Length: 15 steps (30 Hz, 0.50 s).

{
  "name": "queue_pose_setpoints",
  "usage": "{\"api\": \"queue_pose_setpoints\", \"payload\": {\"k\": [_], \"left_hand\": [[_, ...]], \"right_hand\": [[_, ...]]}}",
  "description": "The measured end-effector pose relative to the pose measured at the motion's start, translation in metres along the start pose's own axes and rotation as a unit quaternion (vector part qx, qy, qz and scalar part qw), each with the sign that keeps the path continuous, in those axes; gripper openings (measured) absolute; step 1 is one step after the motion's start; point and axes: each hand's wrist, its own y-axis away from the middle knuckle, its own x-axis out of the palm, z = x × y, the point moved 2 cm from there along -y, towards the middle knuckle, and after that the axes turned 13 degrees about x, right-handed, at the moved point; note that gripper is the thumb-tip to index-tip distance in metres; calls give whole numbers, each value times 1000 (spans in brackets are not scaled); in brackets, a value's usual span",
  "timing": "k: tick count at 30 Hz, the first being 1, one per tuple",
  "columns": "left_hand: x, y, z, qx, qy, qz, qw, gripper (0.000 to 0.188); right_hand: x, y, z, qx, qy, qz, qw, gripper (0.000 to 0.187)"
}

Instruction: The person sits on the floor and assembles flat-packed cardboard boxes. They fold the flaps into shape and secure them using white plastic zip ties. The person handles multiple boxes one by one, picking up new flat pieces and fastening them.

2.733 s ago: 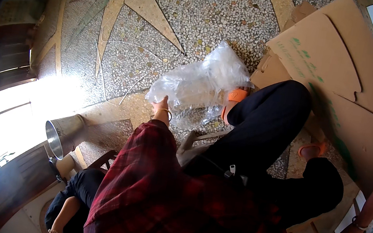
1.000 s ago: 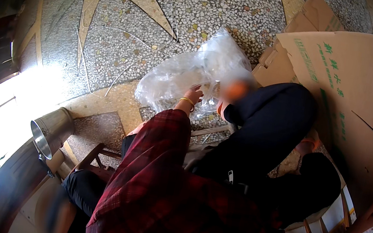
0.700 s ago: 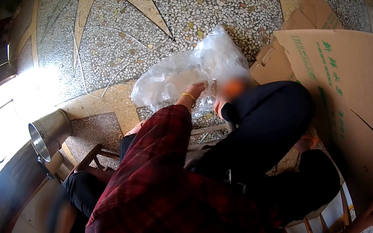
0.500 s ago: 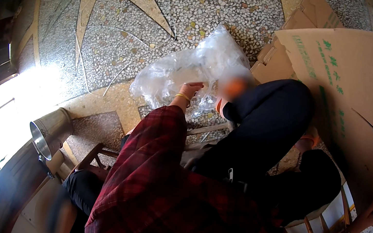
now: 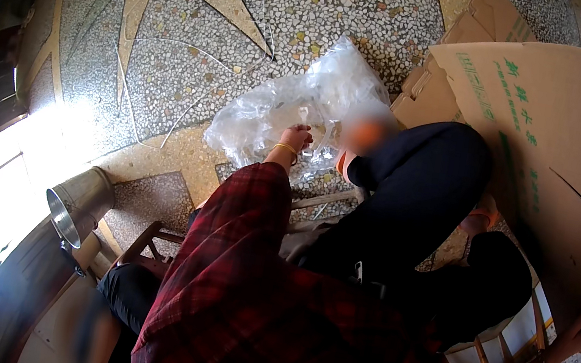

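Head view, left hand now farther right along clear plastic, grip unclear, right hand outstretched against cardboard.

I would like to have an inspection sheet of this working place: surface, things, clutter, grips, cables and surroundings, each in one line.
Surface: speckled stone floor with inlaid star shapes.
Things: crumpled clear plastic on the floor; large brown cardboard at the right.
Clutter: thin pale strands lying loose; exact kind unclear.
Grips: left hand over the plastic; right hand with fingers extended at the cardboard's lower edge; whether either grip is closed cannot be told.
Cables: nothing seen.
Surroundings: metal bucket at left; another person's dark-clothed leg at lower left.
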Motion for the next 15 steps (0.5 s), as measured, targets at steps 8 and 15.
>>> {"api": "queue_pose_setpoints", "payload": {"k": [8,15], "left_hand": [[22,-22,7,56,-206,74,974,20],[35,-20,23,5,-215,170,962,29]], "right_hand": [[2,-4,4,-18,-1,-22,1000,34],[-1,0,1,-15,5,-23,1000,35]]}}
